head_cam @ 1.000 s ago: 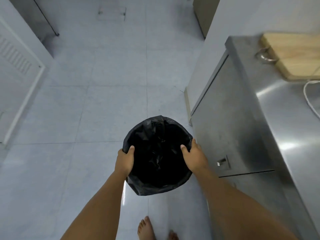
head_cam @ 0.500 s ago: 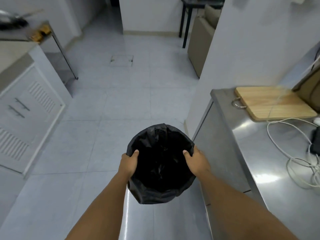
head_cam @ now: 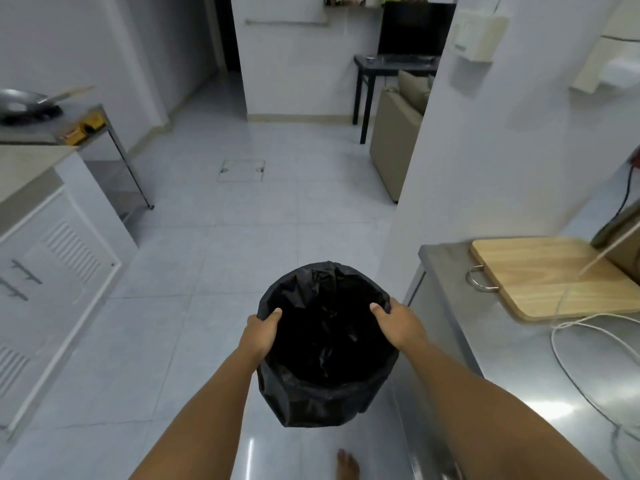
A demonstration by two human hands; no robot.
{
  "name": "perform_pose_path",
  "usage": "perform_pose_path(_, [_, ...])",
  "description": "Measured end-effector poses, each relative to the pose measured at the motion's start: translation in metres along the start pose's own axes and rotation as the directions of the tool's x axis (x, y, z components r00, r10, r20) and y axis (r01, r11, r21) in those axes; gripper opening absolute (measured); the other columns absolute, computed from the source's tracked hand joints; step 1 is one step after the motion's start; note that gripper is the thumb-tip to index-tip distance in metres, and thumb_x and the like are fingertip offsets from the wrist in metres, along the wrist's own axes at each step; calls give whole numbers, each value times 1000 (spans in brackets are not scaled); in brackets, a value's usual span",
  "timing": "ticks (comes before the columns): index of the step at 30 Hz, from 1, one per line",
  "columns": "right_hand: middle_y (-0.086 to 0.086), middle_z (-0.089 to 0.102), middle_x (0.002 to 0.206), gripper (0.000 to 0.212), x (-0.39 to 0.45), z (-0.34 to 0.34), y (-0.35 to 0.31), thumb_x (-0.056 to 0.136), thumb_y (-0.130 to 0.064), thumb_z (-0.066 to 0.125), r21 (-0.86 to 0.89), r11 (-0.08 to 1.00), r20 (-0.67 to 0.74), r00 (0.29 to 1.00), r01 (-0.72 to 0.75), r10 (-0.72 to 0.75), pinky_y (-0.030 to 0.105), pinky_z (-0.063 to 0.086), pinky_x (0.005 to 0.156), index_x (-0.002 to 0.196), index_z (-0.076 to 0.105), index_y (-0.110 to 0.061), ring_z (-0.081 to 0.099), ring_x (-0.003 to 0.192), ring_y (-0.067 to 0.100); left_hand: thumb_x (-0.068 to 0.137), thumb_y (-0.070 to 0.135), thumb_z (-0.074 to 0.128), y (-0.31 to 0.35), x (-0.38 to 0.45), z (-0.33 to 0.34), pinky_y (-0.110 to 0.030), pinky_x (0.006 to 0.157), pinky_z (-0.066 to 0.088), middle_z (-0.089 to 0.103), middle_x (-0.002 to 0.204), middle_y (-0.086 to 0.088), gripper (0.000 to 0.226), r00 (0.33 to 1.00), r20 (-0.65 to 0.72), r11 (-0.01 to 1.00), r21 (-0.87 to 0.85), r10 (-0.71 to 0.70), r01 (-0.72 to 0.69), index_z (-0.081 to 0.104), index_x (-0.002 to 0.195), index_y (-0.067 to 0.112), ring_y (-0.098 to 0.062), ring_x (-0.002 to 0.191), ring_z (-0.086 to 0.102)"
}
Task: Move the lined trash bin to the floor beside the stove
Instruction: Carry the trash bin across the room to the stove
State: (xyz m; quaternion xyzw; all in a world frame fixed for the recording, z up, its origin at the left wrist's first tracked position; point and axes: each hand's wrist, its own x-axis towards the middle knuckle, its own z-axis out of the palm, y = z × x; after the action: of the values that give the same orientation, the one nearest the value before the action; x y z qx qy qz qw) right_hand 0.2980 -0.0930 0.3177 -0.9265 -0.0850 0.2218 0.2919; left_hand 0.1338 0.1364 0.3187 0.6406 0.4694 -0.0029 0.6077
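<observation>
- Floor (head_cam: 214,271): pale glossy tiles, running between a white louvred cabinet (head_cam: 52,271) on the left and a steel bench (head_cam: 519,368) on the right.
- Steel bench: wooden cutting board (head_cam: 554,275) lies near its far left corner, metal handle toward the bench's left edge; a white cable (head_cam: 568,362) loops beside the board.
- Trash bin (head_cam: 325,344): lined with a black bag, held above the floor, upright — just left of the bench front.
- Left hand (head_cam: 260,332): clenched on the bin's left rim, thumb inside.
- Right hand (head_cam: 398,323): grasping the right rim, thumb inside.
- Bare foot (head_cam: 348,467): on the tiles below the bin.
</observation>
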Motion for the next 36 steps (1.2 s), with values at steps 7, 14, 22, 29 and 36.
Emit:
perform_pose_path(7, [11, 61, 127, 62, 106, -41, -39, 90, -64, 42, 22, 1000, 37, 999, 5, -6, 50, 49, 102, 134, 52, -22, 60, 117, 36, 94, 56, 50, 80, 78, 30, -50, 110, 44, 53, 146, -18, 75, 999, -30, 997, -77, -23, 21, 40, 149, 6, -40, 129, 55])
perform_pose_path(14, [12, 60, 132, 65, 212, -67, -83, 92, -61, 44, 20, 999, 36, 999, 36, -36, 49, 46, 105, 140, 49, -18, 58, 122, 38, 97, 53, 49, 157, 164, 49, -51, 112, 41, 51, 148, -19, 73, 997, -69, 994, -105, -21, 14, 38, 150, 4, -41, 131, 52])
perform_pose_path(22, [12, 62, 128, 65, 351, -73, -152, 90, -64, 45, 0, 999, 27, 999, 47, -47, 47, 49, 100, 135, 52, -17, 60, 117, 36, 89, 58, 57, 239, 290, 46, -47, 108, 44, 52, 147, -19, 84, 997, -71, 990, -140, -9, -1, 39, 150, 3, -40, 129, 54])
perform_pose_path(29, [14, 60, 132, 68, 474, -85, -225, 92, -61, 47, 27, 1000, 21, 1000, 4, -5, 48, 48, 104, 142, 47, -16, 59, 121, 37, 83, 59, 64, 334, 416, 39, -45, 104, 48, 60, 138, -17, 85, 999, -12, 994, -98, 48, -49, 48, 144, 3, -38, 122, 60])
perform_pose_path(36, [14, 61, 129, 68, 587, -102, -288, 89, -64, 46, 51, 999, -14, 1000, -15, 16, 50, 48, 102, 138, 50, -17, 60, 118, 36, 78, 64, 67, 426, 521, 38, -42, 101, 49, 62, 136, -15, 88, 994, 23, 991, -77, 109, -107, 52, 141, 5, -36, 121, 61])
